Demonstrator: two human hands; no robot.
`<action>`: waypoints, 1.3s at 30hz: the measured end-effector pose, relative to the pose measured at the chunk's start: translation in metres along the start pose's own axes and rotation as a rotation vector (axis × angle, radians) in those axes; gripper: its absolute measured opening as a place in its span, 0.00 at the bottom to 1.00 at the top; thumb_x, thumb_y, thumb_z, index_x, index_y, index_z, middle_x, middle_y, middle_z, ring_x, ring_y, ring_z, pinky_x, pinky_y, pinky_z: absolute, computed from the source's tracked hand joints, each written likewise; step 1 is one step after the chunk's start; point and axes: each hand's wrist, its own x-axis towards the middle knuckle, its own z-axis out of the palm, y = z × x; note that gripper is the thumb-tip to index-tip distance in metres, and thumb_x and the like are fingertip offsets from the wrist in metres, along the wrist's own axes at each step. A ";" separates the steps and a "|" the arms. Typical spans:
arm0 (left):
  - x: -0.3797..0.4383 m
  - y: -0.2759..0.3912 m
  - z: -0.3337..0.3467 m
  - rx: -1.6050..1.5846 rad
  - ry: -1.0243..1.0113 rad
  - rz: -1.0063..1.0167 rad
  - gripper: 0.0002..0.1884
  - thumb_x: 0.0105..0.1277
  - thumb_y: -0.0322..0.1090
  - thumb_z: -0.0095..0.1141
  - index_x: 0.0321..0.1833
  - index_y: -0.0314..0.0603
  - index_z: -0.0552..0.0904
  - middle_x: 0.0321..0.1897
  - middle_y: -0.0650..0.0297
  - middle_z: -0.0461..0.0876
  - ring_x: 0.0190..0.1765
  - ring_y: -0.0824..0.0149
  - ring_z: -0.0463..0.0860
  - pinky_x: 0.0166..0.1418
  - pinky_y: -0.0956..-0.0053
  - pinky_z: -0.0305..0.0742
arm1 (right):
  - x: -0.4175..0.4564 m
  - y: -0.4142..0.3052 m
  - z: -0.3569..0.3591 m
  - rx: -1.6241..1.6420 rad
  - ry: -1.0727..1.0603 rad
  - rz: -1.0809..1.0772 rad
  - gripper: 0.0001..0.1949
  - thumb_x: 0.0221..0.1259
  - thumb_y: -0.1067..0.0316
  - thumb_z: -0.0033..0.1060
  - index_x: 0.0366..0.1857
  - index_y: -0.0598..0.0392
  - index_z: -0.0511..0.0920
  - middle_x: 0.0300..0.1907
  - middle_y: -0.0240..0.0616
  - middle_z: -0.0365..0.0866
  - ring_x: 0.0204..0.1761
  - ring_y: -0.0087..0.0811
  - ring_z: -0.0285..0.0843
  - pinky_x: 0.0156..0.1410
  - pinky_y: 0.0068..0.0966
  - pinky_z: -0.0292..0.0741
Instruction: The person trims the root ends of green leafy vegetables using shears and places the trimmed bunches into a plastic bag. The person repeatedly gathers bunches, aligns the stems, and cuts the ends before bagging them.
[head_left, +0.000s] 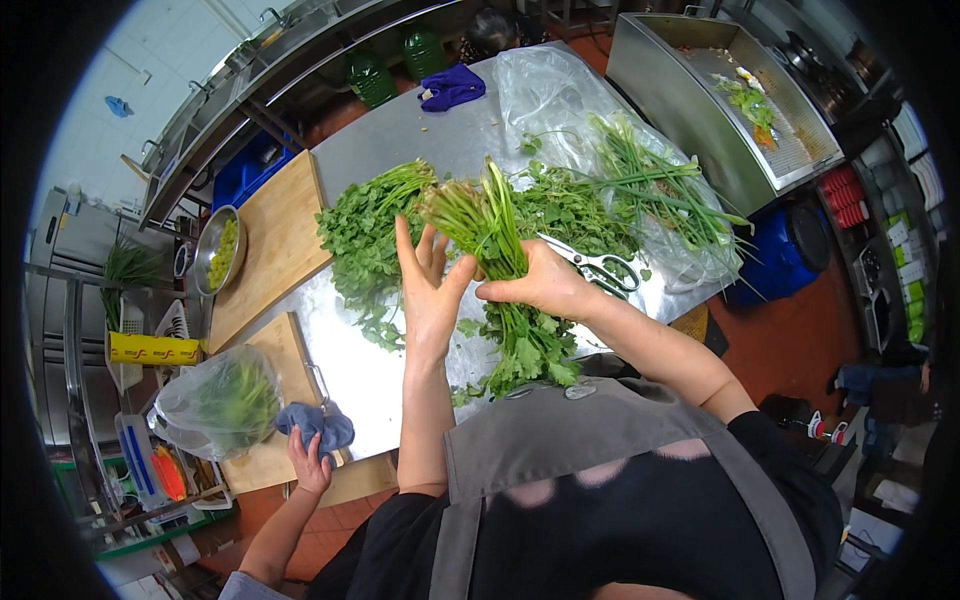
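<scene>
My right hand (544, 281) grips a bunch of leafy green herbs, likely coriander (532, 349), around the stems. The cut stem ends point away from me and the leaves hang toward my apron. Just left of the stems, my left hand (431, 292) is raised with its fingers apart and nothing held. Beyond it lies a pile of similar herbs (364, 225) on the steel table (375, 157). Right of the bunch, kitchen scissors (600, 270) rest by loose herb sprigs (574, 206). Spring onions (660, 176) lie on a clear plastic bag (540, 82) farther right.
At left, another person's hand (307, 461) holds a grey-blue cloth (319, 427) near a bagged green vegetable (232, 405). Wooden boards (270, 240) and a metal bowl (220, 251) line that side. A purple cloth (452, 88) lies at the far edge; a steel basin (690, 112) stands right.
</scene>
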 end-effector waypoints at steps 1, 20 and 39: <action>-0.003 -0.006 -0.003 -0.037 0.013 -0.014 0.53 0.59 0.38 0.66 0.76 0.43 0.37 0.69 0.42 0.56 0.70 0.49 0.61 0.68 0.59 0.63 | 0.000 0.002 0.001 -0.030 0.021 -0.005 0.19 0.50 0.65 0.71 0.44 0.63 0.79 0.38 0.34 0.83 0.41 0.22 0.76 0.50 0.23 0.73; -0.012 -0.009 -0.012 -0.355 -0.297 -0.105 0.10 0.62 0.23 0.57 0.46 0.32 0.75 0.29 0.60 0.77 0.29 0.68 0.76 0.37 0.72 0.75 | -0.045 0.104 -0.100 -0.995 0.301 0.124 0.22 0.50 0.68 0.65 0.52 0.60 0.75 0.47 0.49 0.78 0.52 0.45 0.76 0.54 0.35 0.75; -0.024 -0.008 -0.026 0.141 -0.165 0.041 0.18 0.55 0.27 0.68 0.49 0.37 0.80 0.40 0.65 0.83 0.41 0.72 0.80 0.47 0.76 0.76 | -0.070 0.111 -0.122 -0.369 0.461 0.397 0.30 0.46 0.56 0.75 0.54 0.59 0.76 0.33 0.36 0.83 0.34 0.23 0.77 0.40 0.22 0.73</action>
